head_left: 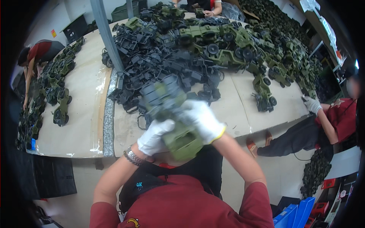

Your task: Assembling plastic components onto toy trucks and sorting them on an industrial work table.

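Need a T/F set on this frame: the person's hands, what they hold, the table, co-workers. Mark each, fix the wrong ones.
1. The left hand and right hand hold a green toy vehicle. True.
2. Both hands are bare. False: they wear white gloves.
3. A watch is on the right wrist. False: the watch is on the left.
4. Dark grey parts lie heaped on the table. True.
5. The co-worker at far right wears blue on top. False: red.

Toy vehicle (185, 143) sits between left hand (156, 136) and right hand (202, 119); beyond both, parts heap (152, 55) lies on table (234, 102).
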The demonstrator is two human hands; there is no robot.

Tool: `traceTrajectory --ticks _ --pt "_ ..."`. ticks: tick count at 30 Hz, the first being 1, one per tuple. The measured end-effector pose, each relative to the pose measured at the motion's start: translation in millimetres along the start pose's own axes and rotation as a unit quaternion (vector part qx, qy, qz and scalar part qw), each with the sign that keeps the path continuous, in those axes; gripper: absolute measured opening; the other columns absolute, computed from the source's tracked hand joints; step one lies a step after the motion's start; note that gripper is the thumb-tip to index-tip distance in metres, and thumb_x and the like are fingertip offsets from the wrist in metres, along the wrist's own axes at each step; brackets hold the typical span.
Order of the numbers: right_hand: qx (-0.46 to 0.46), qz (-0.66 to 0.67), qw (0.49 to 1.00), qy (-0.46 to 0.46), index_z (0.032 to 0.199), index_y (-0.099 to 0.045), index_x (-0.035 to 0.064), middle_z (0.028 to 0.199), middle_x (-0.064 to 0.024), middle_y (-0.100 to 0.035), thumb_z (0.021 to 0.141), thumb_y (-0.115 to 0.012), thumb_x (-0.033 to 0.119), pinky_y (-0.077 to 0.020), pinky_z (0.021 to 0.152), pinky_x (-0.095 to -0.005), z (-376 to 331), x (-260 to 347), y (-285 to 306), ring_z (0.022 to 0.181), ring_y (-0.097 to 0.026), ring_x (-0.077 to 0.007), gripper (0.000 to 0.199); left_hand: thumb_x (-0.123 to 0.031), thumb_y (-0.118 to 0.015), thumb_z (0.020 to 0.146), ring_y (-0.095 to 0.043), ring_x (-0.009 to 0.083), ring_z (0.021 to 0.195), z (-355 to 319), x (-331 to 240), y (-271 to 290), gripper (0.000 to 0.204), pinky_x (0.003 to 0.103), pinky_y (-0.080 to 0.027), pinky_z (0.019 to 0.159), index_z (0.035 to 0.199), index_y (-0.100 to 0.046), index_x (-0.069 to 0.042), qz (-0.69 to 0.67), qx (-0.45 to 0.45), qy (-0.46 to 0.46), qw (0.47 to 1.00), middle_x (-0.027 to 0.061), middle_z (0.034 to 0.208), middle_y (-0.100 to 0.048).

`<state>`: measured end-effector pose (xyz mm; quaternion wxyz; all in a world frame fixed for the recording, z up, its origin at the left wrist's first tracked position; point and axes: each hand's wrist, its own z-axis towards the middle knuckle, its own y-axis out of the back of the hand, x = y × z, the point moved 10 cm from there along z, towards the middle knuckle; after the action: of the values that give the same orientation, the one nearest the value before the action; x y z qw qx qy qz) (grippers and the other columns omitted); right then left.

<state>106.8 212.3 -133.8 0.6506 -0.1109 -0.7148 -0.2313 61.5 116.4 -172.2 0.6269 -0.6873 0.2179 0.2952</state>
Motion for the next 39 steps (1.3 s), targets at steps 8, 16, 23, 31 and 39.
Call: traceTrajectory --ticks 8,16,23,31,39 --pt "-0.269 -0.299 0.886 0.230 0.105 -0.070 0.0030 0.101 -0.0146 -0.072 0.081 -0.052 -0.006 -0.0561 0.081 -0.0356 -23 34 77 0.088 -0.071 -0.0263 0.032 -0.068 -0.070 0.079 -0.053 0.0416 0.127 -38 -16 23 0.103 0.059 -0.048 0.104 0.157 -0.026 -0.018 -0.040 -0.046 -0.076 0.995 0.0144 0.143 -0.053" --pt "-0.279 -0.278 0.911 0.125 0.131 -0.062 0.0063 0.115 -0.0133 -0.070 0.084 -0.068 0.005 -0.0526 0.089 -0.0359 18 -62 156 0.102 -0.067 -0.0266 0.047 -0.067 -0.065 0.084 -0.058 0.0396 0.120 -38 -2 14 0.094 0.055 -0.051 0.099 0.153 -0.032 -0.012 -0.035 -0.018 -0.042 0.998 0.0175 0.134 -0.057" --pt "-0.373 0.175 0.908 0.082 0.144 -0.051 0.0040 0.102 -0.0026 -0.065 0.090 -0.063 0.009 -0.0493 0.073 -0.0235 -34 -86 204 0.090 -0.063 -0.0091 0.056 -0.060 -0.064 0.090 -0.059 0.0299 0.121 -38 6 29 0.079 0.046 -0.048 0.105 0.142 -0.046 -0.004 -0.057 -0.042 -0.024 0.997 0.0187 0.134 -0.058" --pt "-0.310 -0.533 0.781 -0.102 0.141 -0.055 0.0130 0.141 -0.0194 -0.055 0.079 -0.077 0.025 -0.0478 0.100 -0.0439 -88 -65 184 0.122 -0.055 -0.0398 0.066 -0.043 -0.058 0.097 -0.057 0.0327 0.125 -21 -14 38 0.056 0.049 -0.045 0.108 0.139 -0.049 -0.007 -0.111 -0.124 -0.057 0.984 0.0181 0.134 -0.059" --pt "-0.186 -0.525 0.829 0.057 0.133 -0.060 0.0112 0.130 -0.0174 -0.058 0.076 -0.081 0.028 -0.0440 0.103 -0.0467 -40 -79 160 0.120 -0.052 -0.0395 0.063 -0.019 -0.066 0.096 -0.065 0.0226 0.109 -8 -29 20 0.035 0.040 -0.053 0.097 0.125 -0.058 -0.002 -0.011 -0.174 -0.129 0.976 0.0103 0.119 -0.066"
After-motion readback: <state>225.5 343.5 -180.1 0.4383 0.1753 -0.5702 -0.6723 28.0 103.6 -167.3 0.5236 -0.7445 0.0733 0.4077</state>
